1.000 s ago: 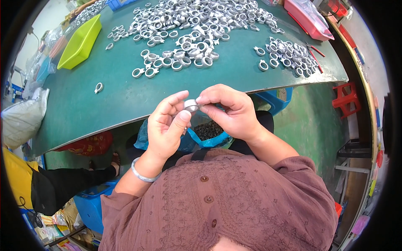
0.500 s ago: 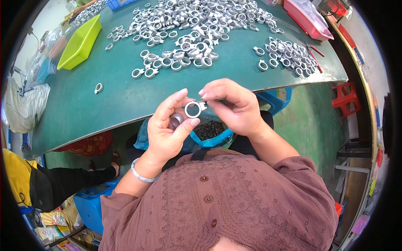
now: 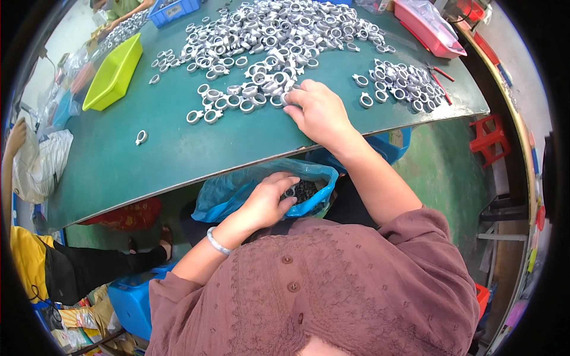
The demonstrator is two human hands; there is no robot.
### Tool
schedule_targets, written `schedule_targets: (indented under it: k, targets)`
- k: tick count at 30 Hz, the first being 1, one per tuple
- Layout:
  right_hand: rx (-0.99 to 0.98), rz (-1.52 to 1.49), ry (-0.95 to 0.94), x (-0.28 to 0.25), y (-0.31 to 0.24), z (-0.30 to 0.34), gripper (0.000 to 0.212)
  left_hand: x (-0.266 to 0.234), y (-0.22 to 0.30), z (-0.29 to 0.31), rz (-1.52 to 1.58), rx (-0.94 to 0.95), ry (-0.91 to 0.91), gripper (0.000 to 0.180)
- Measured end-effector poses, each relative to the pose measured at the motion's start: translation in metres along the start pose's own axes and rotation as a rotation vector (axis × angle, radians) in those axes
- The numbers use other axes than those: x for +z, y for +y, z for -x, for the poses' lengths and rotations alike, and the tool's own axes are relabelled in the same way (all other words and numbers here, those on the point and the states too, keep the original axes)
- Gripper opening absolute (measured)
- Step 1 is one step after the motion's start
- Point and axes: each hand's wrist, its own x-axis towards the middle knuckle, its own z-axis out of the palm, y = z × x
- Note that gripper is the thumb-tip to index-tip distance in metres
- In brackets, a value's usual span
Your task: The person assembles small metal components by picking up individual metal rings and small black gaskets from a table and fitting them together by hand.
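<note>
My right hand (image 3: 320,113) reaches over the table with thumb and fingers closed on a silver metal ring (image 3: 285,98) at the near edge of the large pile (image 3: 279,35). Most of that ring is hidden by my fingers. Lower down, my left hand (image 3: 267,202) is at the mouth of a blue plastic bag (image 3: 228,188), thumb and forefinger apart. Small dark parts (image 3: 306,191) lie inside the bag, just beyond my fingertips. I see nothing clearly held in the left hand. Each loose ring has a small lug on its side.
A smaller ring heap (image 3: 407,83) lies to the right beside red-handled pliers (image 3: 442,80). One lone ring (image 3: 141,137) is at left. A lime tray (image 3: 113,74), pink tray (image 3: 430,29) and blue bin (image 3: 172,10) stand around. A red stool (image 3: 490,139) is on the floor.
My hands have parted from in front of me, where they handled a ring. The right moved up to the pile; the left went down to the bag and no longer visibly shows its rings.
</note>
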Motion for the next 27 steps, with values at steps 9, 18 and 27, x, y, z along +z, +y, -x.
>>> schedule_targets:
  k: [9,18,27]
  targets:
    - [-0.188,-0.452,0.106,-0.012,-0.023,0.019,0.014,-0.038,0.036,-0.002,0.896,-0.303,0.227,0.034]
    - [-0.381,-0.53,0.184,-0.018,-0.047,0.04,0.021,-0.05,0.043,-0.007,1.015,-0.187,0.388,0.03]
    - [-0.159,-0.805,0.13,-0.026,-0.054,0.043,0.025,-0.05,0.043,-0.004,1.045,-0.088,0.36,0.034]
